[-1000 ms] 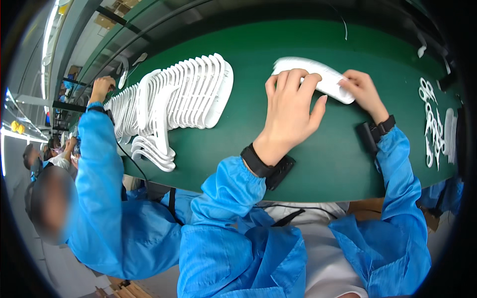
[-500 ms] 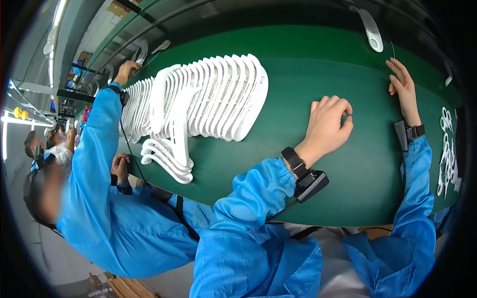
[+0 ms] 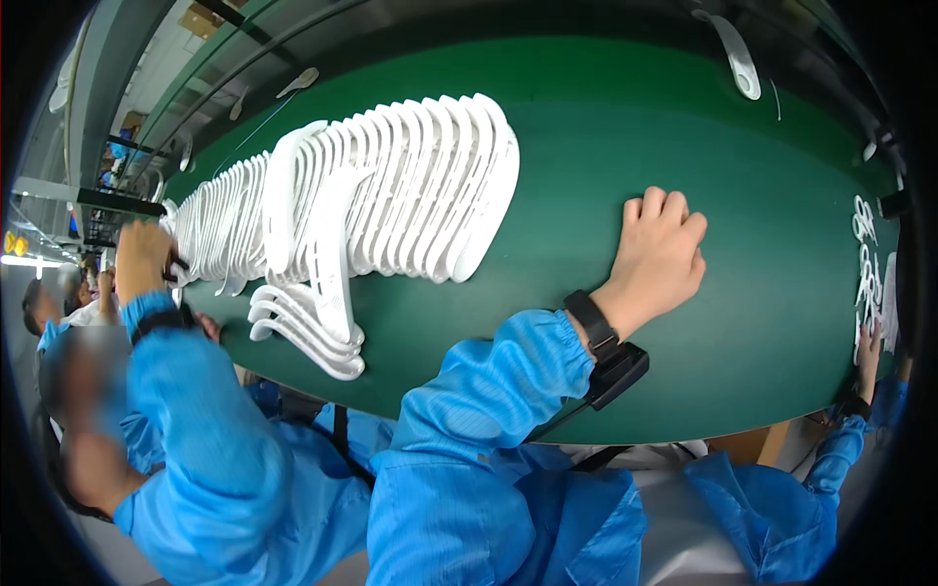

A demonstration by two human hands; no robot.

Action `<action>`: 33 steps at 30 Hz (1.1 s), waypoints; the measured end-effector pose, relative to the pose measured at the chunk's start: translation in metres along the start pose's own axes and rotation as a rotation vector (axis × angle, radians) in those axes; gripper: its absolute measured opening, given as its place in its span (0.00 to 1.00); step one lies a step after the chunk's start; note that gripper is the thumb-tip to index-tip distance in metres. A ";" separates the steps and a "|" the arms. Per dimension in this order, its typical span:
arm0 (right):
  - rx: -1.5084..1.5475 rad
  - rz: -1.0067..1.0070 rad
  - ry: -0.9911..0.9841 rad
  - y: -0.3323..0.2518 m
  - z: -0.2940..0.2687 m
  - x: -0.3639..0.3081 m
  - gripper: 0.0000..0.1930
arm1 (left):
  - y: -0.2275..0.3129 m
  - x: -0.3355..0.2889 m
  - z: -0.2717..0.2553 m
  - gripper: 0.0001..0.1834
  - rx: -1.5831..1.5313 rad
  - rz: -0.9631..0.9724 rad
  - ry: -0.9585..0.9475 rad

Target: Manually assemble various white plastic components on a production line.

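My left hand point(image 3: 657, 256) rests on the green work table point(image 3: 586, 381), fingers curled under, knuckles up, with nothing seen in it. At the far right edge, my right hand point(image 3: 866, 359) is stretched out with its fingers against a cluster of small white looped parts point(image 3: 866, 259). What lies under those fingertips is too small to make out. Left of my left hand stands a long row of curved white plastic pieces point(image 3: 430, 186), packed side by side. A few more curved white pieces point(image 3: 308, 327) are nested in front of it, apart from my hands.
A co-worker's hand point(image 3: 144, 256) is by the row's left end; their blue sleeve point(image 3: 210, 391) reaches along the left. A long white piece with a holed end point(image 3: 743, 73) lies at the far right. A spoon-shaped piece point(image 3: 298, 82) lies at the far left.
My right hand has swung from the far right of the table down to the looped parts at the right edge. My left hand has curled tighter. The co-worker's hand has come nearer.
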State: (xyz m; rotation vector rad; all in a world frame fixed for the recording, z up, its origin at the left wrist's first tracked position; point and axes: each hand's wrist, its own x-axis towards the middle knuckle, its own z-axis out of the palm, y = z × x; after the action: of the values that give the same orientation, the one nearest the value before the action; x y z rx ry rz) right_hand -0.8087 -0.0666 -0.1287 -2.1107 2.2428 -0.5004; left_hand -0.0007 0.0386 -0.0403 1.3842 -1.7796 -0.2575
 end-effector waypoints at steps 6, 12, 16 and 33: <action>0.335 0.057 0.008 -0.078 -0.024 0.001 0.17 | -0.001 -0.005 -0.009 0.06 0.005 -0.030 -0.027; 0.248 0.182 -0.029 -0.120 -0.054 0.006 0.15 | 0.000 -0.008 -0.004 0.06 -0.001 0.000 0.019; 0.512 0.096 0.155 -0.146 -0.043 0.009 0.14 | 0.001 -0.007 -0.003 0.05 -0.028 -0.017 0.009; 1.330 -0.223 -0.950 -0.609 0.036 -0.047 0.26 | 0.005 0.008 -0.005 0.17 -0.168 -0.170 0.073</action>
State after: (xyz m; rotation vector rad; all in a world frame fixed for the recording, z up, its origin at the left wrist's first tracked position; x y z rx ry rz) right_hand -0.2060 -0.0489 -0.0231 -1.3209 0.7173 -0.5564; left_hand -0.0013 0.0348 -0.0302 1.4068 -1.5453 -0.4319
